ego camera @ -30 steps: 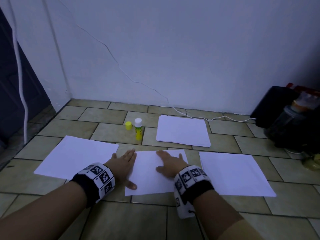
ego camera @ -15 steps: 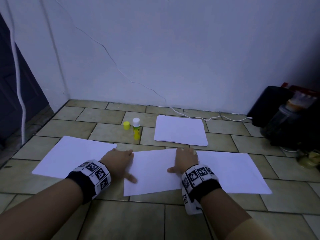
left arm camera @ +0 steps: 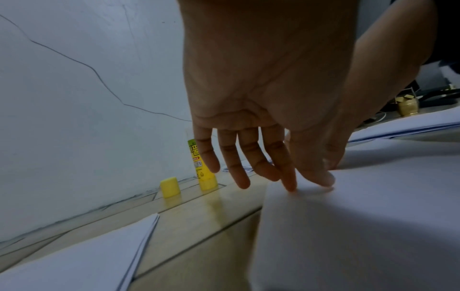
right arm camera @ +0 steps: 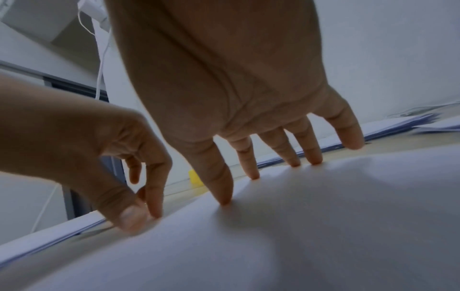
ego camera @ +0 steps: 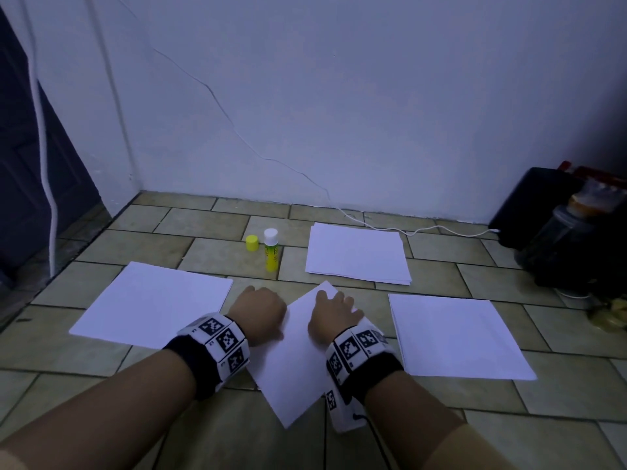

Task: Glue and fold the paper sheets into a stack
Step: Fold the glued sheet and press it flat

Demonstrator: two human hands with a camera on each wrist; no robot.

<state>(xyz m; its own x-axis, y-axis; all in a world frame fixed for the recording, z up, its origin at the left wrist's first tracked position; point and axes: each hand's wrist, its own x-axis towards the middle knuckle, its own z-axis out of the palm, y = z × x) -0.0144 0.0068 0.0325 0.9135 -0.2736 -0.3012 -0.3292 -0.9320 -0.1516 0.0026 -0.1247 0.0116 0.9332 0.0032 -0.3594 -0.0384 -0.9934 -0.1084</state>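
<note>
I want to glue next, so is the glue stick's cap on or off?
Off. The glue stick stands upright with its white top bare, and the yellow cap sits apart on the floor beside it.

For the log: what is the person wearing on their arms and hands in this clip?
Both forearms are bare, no sleeves or gloves. Each wrist carries a black band ringed with white blocks printed with black square fiducial markers. A thin dark cable hangs from the right wristband.
</note>
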